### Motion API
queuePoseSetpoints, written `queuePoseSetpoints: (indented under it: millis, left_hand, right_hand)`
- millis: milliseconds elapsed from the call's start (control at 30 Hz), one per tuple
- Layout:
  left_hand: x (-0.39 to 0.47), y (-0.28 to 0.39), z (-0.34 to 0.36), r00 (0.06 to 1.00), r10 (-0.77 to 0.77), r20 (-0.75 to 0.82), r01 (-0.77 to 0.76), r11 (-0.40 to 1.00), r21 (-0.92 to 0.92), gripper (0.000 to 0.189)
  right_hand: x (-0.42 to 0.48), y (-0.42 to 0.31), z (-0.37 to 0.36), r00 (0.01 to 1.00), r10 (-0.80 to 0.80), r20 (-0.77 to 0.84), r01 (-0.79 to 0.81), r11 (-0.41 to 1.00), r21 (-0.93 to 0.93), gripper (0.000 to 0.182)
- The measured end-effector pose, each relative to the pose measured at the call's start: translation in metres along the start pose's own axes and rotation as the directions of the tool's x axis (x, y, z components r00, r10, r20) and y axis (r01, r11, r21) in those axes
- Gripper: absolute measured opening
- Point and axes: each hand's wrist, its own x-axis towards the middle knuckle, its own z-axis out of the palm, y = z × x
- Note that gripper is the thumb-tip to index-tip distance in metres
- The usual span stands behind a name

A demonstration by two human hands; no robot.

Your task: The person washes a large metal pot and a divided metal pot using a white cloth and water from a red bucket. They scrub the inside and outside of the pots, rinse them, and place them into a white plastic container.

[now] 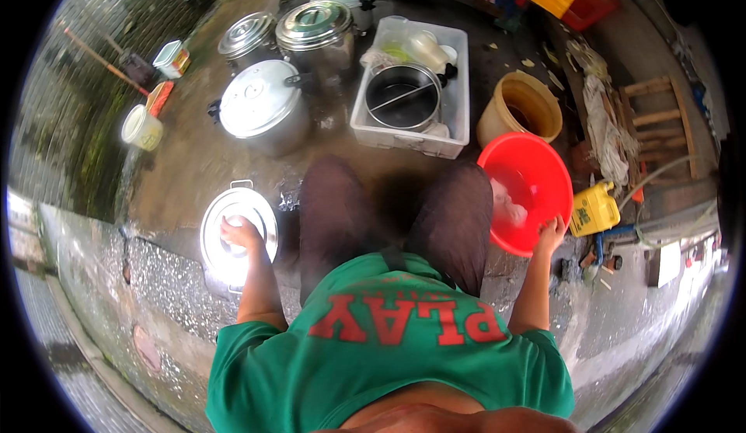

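To the left of my knees stands a round stainless steel pot with loop side handles, topped by a shiny lid (265,223). My left hand (242,234) is at the middle of that lid, fingers curled around its knob; glare hides part of the grip. At my right knee, a red plastic basin (542,171) is tilted against a tan plastic bucket (495,107). My right hand (552,234) grips the basin's near right rim. A pale crumpled lump (508,204), too blurred to name, lies inside the basin.
Ahead are an aluminium pressure cooker (259,98), lidded steel pots (315,28) and a white plastic crate (411,142) holding a divided pot (402,95). A yellow jug (594,209) stands right of the basin. A small white bucket (141,129) is at left. The ground is wet.
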Motion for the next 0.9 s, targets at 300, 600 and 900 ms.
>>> queuePoseSetpoints:
  millis: [300,600,900]
  left_hand:
    - [-0.019,0.225,-0.013,0.947,0.321,0.009,-0.213,0.648,-0.731,0.044]
    - [-0.152,0.323,-0.001,0.703,0.69,0.174,-0.065,0.305,-0.95,0.041]
    - [-0.2,0.335,-0.011,0.409,0.753,0.516,0.209,0.473,-0.856,0.039]
  right_hand:
    - [-0.102,0.073,-0.192,0.891,0.201,-0.408,-0.289,0.943,-0.166,0.032]
    - [-0.13,-0.043,-0.231,0.884,-0.023,-0.467,-0.007,0.998,-0.063,0.028]
    - [-0.107,-0.191,-0.144,0.908,-0.338,-0.247,0.315,0.94,-0.128,0.029]
